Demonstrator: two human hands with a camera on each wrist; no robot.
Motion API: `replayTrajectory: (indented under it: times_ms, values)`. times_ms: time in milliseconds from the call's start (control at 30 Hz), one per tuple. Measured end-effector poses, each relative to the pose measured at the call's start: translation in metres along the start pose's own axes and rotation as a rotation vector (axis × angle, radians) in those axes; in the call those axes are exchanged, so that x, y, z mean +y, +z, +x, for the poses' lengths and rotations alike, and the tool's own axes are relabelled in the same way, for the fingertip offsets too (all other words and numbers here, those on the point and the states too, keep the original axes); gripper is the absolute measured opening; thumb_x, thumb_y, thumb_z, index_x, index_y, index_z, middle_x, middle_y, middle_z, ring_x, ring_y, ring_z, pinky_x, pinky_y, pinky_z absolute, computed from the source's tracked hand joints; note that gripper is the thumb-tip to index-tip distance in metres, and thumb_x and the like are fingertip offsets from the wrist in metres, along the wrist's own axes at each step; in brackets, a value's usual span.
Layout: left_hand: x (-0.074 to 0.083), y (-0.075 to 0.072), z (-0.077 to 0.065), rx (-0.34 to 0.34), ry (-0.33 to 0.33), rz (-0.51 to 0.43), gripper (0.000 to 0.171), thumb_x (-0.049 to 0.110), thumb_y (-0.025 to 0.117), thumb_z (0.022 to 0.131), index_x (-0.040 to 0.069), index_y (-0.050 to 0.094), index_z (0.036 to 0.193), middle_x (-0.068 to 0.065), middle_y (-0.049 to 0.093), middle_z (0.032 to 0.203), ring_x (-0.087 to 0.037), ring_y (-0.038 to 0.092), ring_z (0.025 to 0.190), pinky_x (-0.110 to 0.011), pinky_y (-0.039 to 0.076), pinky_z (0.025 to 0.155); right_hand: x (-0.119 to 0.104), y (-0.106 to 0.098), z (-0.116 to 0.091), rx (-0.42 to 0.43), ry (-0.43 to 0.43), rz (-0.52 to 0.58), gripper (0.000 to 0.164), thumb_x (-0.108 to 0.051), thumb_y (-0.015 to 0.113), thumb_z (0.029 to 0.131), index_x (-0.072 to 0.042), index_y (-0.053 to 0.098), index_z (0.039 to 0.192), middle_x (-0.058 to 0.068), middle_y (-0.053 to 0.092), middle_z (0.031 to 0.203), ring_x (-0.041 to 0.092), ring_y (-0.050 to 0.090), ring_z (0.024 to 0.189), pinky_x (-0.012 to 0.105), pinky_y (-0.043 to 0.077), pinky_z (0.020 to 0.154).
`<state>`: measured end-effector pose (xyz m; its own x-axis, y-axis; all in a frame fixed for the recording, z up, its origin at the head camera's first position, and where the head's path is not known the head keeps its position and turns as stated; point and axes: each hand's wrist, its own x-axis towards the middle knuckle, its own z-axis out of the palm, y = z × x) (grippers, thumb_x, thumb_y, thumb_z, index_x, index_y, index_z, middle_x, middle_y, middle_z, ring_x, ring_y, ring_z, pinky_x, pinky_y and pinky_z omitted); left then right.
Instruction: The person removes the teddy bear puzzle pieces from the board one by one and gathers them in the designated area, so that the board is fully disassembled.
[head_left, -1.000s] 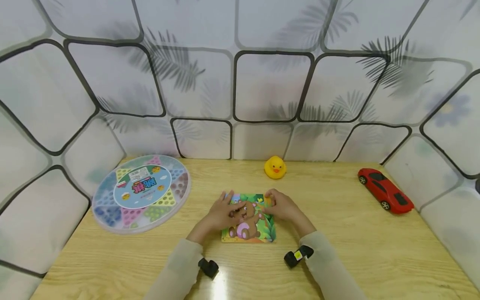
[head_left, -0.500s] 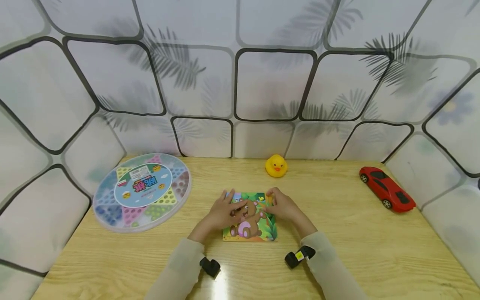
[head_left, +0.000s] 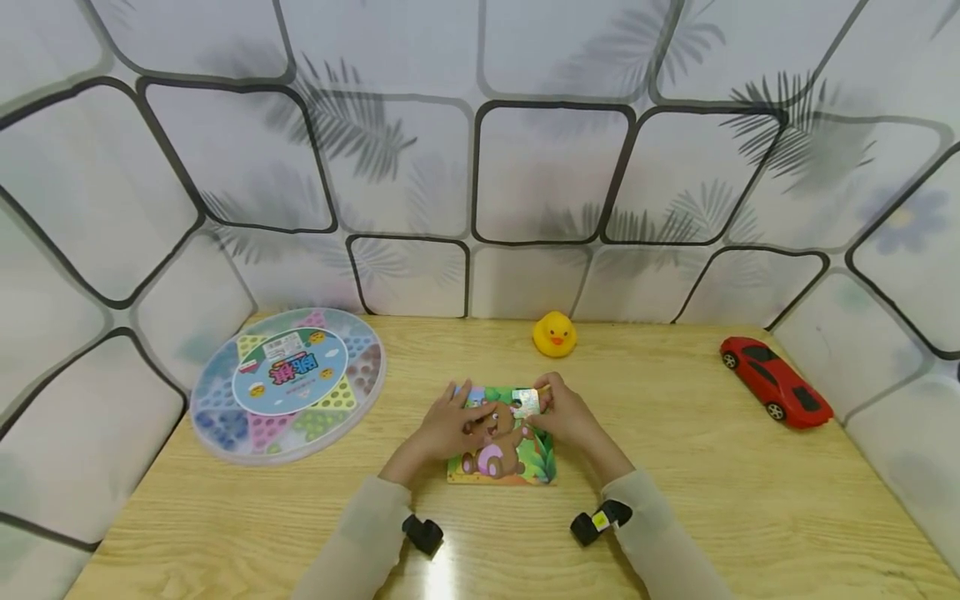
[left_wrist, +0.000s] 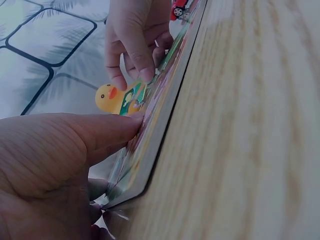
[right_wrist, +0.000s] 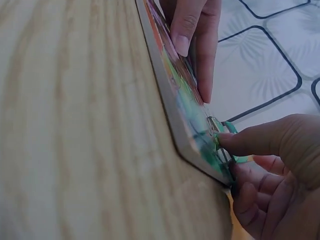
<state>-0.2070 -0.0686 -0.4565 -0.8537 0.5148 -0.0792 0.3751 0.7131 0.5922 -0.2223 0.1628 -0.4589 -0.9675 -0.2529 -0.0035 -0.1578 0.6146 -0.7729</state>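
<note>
Puzzle (head_left: pixel 497 465) on desk (head_left: pixel 660 400), under left hand (head_left: pixel 446 427); left fingers fairly straight, apart, resting on it. Right hand (head_left: pixel 567 415) clamps tilted piece (right_wrist: pixel 242 159), right of left fingers. Step looks like prising piece out; next move calls for clear lift, puzzle steadied.

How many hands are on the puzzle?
2. The left hand lies across the left side of the puzzle. The right hand is at its far right corner, pinching a piece. Both hands show; I see no others.
</note>
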Motion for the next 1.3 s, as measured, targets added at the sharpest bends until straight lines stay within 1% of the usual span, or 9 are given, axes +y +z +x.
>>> replayTrajectory:
  times_ms: [167,300,500,633,700,767,933,1067,1300]
  values:
    - [-0.001,0.001,0.001,-0.004,-0.001,0.007,0.054,0.027,0.062,0.091,0.014,0.047,0.141,-0.027,0.012,0.154,-0.049,0.002,0.139,-0.061,0.013,0.109,0.006,-0.002,0.0,0.033,-0.02,0.108,0.035,-0.001,0.07,0.083,-0.002,0.05,0.111,0.003,0.053,0.075,0.011,0.046,0.062,0.024,0.04,0.059]
    - [-0.001,0.001,0.001,-0.004,-0.002,0.0,0.055,0.027,0.062,0.091,0.014,0.046,0.141,-0.026,0.011,0.154,-0.049,0.002,0.139,-0.061,0.012,0.11,0.009,-0.004,0.0,0.042,0.005,0.21,0.029,0.001,0.065,0.086,0.002,0.053,0.112,0.005,0.059,0.074,0.01,0.051,0.065,0.023,0.042,0.062]
    - [0.0,0.0,0.0,-0.005,-0.001,-0.009,0.055,0.027,0.063,0.091,0.013,0.046,0.141,-0.028,0.01,0.153,-0.049,0.001,0.139,-0.061,0.01,0.11,0.007,-0.004,0.002,0.063,0.106,0.313,0.029,0.001,0.062,0.087,0.003,0.054,0.115,0.006,0.061,0.078,0.01,0.053,0.069,0.021,0.044,0.064]
    - [-0.001,0.0,-0.001,-0.007,-0.004,-0.006,0.055,0.028,0.062,0.091,0.015,0.046,0.142,-0.027,0.009,0.154,-0.049,0.0,0.139,-0.06,0.009,0.111,0.006,-0.004,0.003,0.093,0.183,0.359,0.03,0.001,0.064,0.086,0.0,0.056,0.115,0.002,0.058,0.076,0.01,0.05,0.065,0.021,0.042,0.06]
    - [-0.001,0.0,-0.001,-0.007,-0.008,-0.009,0.054,0.027,0.062,0.091,0.017,0.045,0.142,-0.026,0.008,0.154,-0.048,-0.001,0.14,-0.059,0.008,0.111,0.006,-0.005,0.003,0.099,0.2,0.391,0.031,0.001,0.064,0.086,0.0,0.056,0.115,0.001,0.056,0.074,0.01,0.047,0.062,0.02,0.04,0.057]
    - [-0.002,0.0,0.0,-0.002,-0.004,-0.009,0.054,0.026,0.062,0.091,0.016,0.046,0.142,-0.027,0.009,0.154,-0.049,0.0,0.139,-0.06,0.009,0.111,0.0,-0.009,0.001,0.097,0.214,0.425,0.032,0.002,0.064,0.086,0.002,0.055,0.116,0.001,0.055,0.073,0.01,0.045,0.06,0.021,0.039,0.054]
    - [-0.003,0.0,0.0,0.0,-0.001,-0.009,0.054,0.026,0.062,0.091,0.017,0.046,0.142,-0.027,0.009,0.154,-0.049,0.0,0.139,-0.06,0.009,0.111,0.003,-0.012,0.0,0.103,0.234,0.475,0.033,0.002,0.062,0.087,0.002,0.053,0.119,0.0,0.053,0.073,0.01,0.041,0.054,0.02,0.035,0.049]
    - [-0.002,0.001,0.0,-0.004,-0.001,-0.007,0.054,0.027,0.062,0.091,0.017,0.046,0.142,-0.027,0.008,0.154,-0.049,0.0,0.139,-0.06,0.009,0.111,0.013,-0.015,0.001,0.138,0.264,0.508,0.034,0.0,0.062,0.087,-0.001,0.052,0.12,0.0,0.053,0.076,0.009,0.039,0.053,0.019,0.033,0.047]
    - [-0.001,0.002,-0.002,-0.015,0.0,0.006,0.054,0.029,0.061,0.092,0.017,0.045,0.142,-0.026,0.008,0.154,-0.049,0.0,0.139,-0.06,0.009,0.11,0.023,-0.028,0.0,0.195,0.283,0.475,0.035,-0.002,0.062,0.088,-0.002,0.051,0.121,-0.001,0.052,0.076,0.008,0.04,0.052,0.019,0.034,0.045]
